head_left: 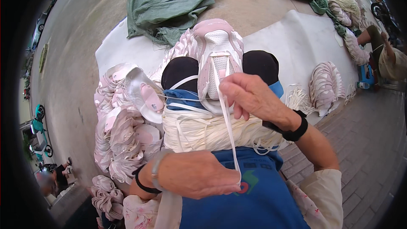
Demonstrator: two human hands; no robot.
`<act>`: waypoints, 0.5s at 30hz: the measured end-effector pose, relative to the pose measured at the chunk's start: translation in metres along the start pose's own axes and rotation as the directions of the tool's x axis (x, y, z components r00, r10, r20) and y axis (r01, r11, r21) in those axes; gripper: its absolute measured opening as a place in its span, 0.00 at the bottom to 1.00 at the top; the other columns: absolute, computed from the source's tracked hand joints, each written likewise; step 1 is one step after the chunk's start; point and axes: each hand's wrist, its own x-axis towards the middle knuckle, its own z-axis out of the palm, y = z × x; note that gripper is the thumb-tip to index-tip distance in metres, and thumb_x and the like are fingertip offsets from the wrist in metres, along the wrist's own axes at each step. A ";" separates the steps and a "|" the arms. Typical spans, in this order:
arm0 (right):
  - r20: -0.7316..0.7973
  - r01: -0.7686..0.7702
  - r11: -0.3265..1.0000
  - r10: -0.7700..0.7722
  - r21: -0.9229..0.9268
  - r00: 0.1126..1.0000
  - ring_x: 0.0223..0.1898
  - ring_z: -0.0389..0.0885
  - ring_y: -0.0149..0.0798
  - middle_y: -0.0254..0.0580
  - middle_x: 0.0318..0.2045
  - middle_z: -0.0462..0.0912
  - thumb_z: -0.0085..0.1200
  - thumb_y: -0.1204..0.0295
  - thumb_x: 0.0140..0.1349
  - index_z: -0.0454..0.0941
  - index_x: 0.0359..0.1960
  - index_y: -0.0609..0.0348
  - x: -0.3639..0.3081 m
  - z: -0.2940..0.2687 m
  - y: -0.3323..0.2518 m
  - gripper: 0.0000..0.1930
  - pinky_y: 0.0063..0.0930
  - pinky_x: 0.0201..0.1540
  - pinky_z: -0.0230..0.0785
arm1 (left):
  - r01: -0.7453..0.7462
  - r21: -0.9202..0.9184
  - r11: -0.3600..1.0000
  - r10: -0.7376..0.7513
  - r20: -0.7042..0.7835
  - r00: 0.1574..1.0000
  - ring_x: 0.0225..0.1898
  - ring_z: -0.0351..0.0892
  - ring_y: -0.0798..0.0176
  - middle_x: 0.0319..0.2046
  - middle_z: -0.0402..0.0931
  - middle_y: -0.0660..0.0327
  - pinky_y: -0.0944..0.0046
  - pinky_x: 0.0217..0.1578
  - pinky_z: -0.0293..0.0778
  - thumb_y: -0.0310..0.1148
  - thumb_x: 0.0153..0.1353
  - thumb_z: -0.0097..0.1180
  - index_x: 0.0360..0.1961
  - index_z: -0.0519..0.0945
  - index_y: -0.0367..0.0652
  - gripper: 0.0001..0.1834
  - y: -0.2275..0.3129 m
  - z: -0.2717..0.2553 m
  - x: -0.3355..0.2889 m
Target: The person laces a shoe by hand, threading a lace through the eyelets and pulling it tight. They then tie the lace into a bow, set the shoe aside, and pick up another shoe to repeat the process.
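Note:
A pink and white sneaker upper (217,38) rests between my black-covered knees, its toe pointing away from me. A white shoelace (231,133) runs from its eyelets down toward my lap. Low over the apron, my left hand (197,174) is closed, pinching the lower end of that lace. My right hand (248,95) is at the upper's opening, thumb and forefinger pressed together on the lace while the other fingers curl below. A thick bundle of cream laces (203,129) lies across my lap, under both hands.
Stacked pink uppers (123,140) stand to my left, with more (326,85) at right. Green sacks (169,6) lie on and beyond a white sheet (280,34). My blue apron (250,203) covers my lap. Another person (392,57) sits at far right; a scooter (39,131) stands far left.

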 end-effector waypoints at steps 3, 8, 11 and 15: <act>0.220 -0.080 0.997 0.074 0.018 0.973 0.16 0.77 0.27 0.39 0.22 0.79 0.50 0.59 0.68 0.76 0.36 0.70 0.005 0.012 0.011 0.20 0.19 0.14 0.66 | 0.012 -0.088 0.996 -0.014 -0.013 1.000 0.22 0.73 0.46 0.20 0.71 0.55 0.53 0.24 0.69 0.32 0.70 0.45 0.35 0.71 0.41 0.07 -0.027 0.018 0.008; 0.228 -0.100 0.994 0.085 0.055 0.970 0.13 0.73 0.26 0.35 0.19 0.76 0.47 0.65 0.70 0.73 0.29 0.64 -0.012 0.011 -0.001 0.15 0.21 0.13 0.63 | 0.470 -0.378 0.798 -0.523 -0.047 0.851 0.39 0.83 0.61 0.34 0.81 0.57 0.62 0.44 0.76 0.39 0.72 0.42 0.49 0.73 0.36 0.17 -0.050 0.001 -0.007; 0.182 0.045 0.999 -0.046 0.013 0.982 0.12 0.72 0.30 0.39 0.18 0.75 0.43 0.69 0.70 0.71 0.28 0.66 -0.021 0.017 0.007 0.14 0.26 0.14 0.65 | 0.012 -0.772 0.636 -0.582 -0.469 0.664 0.42 0.82 0.57 0.43 0.78 0.50 0.59 0.48 0.76 0.37 0.72 0.41 0.52 0.72 0.29 0.20 -0.087 -0.014 -0.005; 0.154 0.300 0.954 -0.292 -0.027 0.944 0.12 0.69 0.27 0.36 0.20 0.74 0.43 0.67 0.73 0.72 0.30 0.62 -0.019 0.025 0.019 0.14 0.23 0.15 0.63 | -0.178 -0.858 0.483 -0.575 -0.463 0.675 0.43 0.81 0.59 0.44 0.78 0.52 0.63 0.46 0.78 0.38 0.74 0.41 0.56 0.70 0.31 0.21 -0.102 -0.022 0.016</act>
